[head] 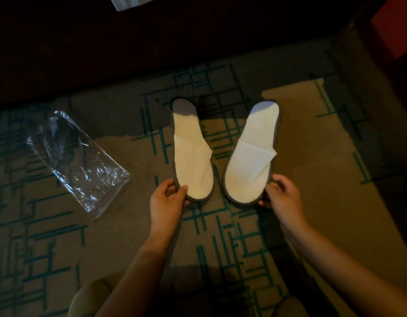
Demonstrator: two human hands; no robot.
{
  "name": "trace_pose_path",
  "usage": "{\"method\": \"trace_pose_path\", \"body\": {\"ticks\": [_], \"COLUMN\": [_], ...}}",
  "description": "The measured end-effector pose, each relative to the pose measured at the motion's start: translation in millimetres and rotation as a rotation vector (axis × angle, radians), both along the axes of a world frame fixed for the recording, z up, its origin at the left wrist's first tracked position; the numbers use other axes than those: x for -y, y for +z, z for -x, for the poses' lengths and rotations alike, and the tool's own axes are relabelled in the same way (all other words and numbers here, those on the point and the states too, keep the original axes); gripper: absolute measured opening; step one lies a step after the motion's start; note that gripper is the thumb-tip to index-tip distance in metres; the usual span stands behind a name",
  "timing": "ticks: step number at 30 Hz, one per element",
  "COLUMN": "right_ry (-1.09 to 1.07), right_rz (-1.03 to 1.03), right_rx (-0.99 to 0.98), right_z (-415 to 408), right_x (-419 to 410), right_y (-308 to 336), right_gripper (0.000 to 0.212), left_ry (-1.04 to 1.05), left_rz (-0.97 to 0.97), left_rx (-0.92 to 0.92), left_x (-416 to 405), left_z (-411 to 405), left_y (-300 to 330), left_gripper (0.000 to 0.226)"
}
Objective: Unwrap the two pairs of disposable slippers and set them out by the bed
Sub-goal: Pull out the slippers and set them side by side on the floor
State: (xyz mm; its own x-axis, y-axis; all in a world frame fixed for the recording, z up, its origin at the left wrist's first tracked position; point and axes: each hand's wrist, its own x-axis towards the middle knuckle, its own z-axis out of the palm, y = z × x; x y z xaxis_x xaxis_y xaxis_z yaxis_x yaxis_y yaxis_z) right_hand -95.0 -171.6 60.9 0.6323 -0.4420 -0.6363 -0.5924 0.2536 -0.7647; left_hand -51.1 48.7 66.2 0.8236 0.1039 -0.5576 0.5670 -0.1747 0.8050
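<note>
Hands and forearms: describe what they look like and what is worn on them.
Two bare hands, left hand and right hand, with forearms uncovered down to the frame's bottom edge. No sleeves, gloves, watch, rings or bracelets are visible. Dim lighting hides finer detail.

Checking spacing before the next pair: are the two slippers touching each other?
Apart. The head view shows patterned carpet between the left slipper and the right slipper along their whole length.

Matt white cloth slippers point(223, 152), glossy crinkled clear plastic wrapper point(78, 160), rough patterned carpet point(312, 179).
</note>
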Motion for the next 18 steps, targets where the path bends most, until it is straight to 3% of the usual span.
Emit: {"method": "trace_pose_path", "body": {"ticks": [2,6,11,15,18], "right_ry": [-0.034,-0.082,-0.041,0.040,0.146], "right_rz": [0.032,0.034,0.014,0.010,0.006], "right_rx": [-0.010,0.013,0.072,0.094,0.106], "right_z": [1,0,-4,-10,-13], "right_x": [13,29,29,20,12], "right_y": [0,7,18,21,24], "right_gripper": [0.018,0.021,0.021,0.021,0.027], "left_ry": [0.062,0.125,-0.050,-0.031,-0.018], "left_rz": [0.056,0.180,0.203,0.077,0.233], "left_rx": [-0.103,-0.243,-0.318,-0.150,-0.103], "left_x": [-1,10,42,51,48], "left_z": [3,10,22,23,13], "left_y": [-9,-20,-17,1,22], "left_gripper": [0.014,0.022,0.027,0.050,0.039]}}
